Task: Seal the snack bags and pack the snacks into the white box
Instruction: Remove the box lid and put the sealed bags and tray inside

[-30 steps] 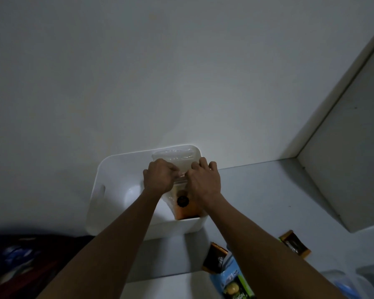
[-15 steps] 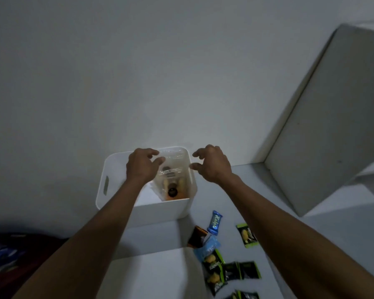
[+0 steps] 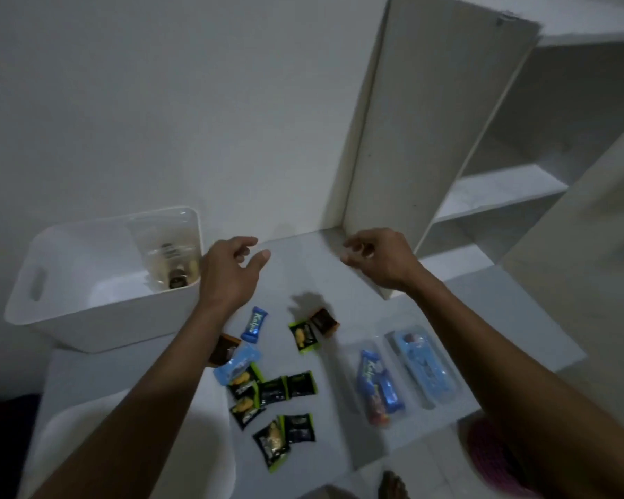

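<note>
White box (image 3: 98, 304) now holds the clear bag (image 3: 170, 253); both hands have left it. Left hand (image 3: 227, 275) and right hand (image 3: 379, 261) hover above the tabletop (image 3: 303, 275), grips loose, empty.

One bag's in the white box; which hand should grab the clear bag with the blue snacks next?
Right, probably. The right hand is empty and on the same side as the clear bag; the left hand hovers beside the white box.
</note>
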{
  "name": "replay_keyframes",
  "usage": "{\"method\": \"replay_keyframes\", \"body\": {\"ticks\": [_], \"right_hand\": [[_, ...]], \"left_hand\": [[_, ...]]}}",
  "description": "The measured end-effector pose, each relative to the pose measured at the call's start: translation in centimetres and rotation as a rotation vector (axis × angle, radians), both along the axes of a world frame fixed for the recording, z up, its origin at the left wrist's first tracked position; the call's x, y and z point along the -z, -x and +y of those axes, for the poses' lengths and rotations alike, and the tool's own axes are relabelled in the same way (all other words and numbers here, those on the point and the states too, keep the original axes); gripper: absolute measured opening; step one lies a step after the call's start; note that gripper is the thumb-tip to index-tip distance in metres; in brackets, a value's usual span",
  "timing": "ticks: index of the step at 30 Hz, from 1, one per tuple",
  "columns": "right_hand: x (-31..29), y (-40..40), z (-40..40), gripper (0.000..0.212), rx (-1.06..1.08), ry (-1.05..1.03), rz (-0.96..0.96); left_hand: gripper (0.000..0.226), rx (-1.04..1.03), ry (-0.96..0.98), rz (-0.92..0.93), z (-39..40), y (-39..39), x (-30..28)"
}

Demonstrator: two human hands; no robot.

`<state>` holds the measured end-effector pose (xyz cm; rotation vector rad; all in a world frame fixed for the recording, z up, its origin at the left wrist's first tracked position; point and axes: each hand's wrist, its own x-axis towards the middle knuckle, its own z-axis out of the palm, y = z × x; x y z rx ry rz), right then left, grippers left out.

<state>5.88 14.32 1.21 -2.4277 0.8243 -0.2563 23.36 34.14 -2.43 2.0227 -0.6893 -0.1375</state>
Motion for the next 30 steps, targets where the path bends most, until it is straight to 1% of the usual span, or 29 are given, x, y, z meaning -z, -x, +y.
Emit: {"method": "replay_keyframes", "body": {"ticks": [4,6,11,14,17,20,23,27,30], "right_hand": [[4.2,9.3,-5.5,0.032,0.117,-0.1,-0.001],[7.2,13.7,-7.8,0.034,0.197,-0.138,-0.009],[14.8,21.3,-10.5,0.051,0.308,-0.29,0.052],[18.0,23.5,-10.5,0.06,0.332,-0.378,0.063],[20.1,24.4,-10.3,0.064,0.287,-0.471,0.085],[21.2,24.9,-10.2,0.062,0.244,-0.531,0.086],[21.7,25.1,-10.3,0.061,0.217,-0.566,0.075],[22.0,25.1,-10.9,0.06,0.162,-0.577,0.094],[21.6,24.9,-11.2,0.061,0.149,-0.584,0.08]], "left_hand": [[0.036,0.023,-0.021,0.085,-6.0,9.6,3.9],[0.039,0.029,-0.015,0.166,-9.0,14.7,6.3],[0.056,-0.009,-0.049,0.3,-14.3,25.8,11.8],[0.059,-0.015,-0.121,0.282,-15.9,30.3,13.9],[0.057,-0.025,-0.233,0.291,-17.2,32.3,16.0],[0.061,-0.07,-0.348,0.282,-18.2,33.2,17.4],[0.063,-0.113,-0.382,0.314,-18.9,33.6,18.2],[0.054,-0.114,-0.375,0.343,-19.4,34.0,18.8],[0.058,-0.114,-0.404,0.357,-19.6,34.2,18.3]]}}
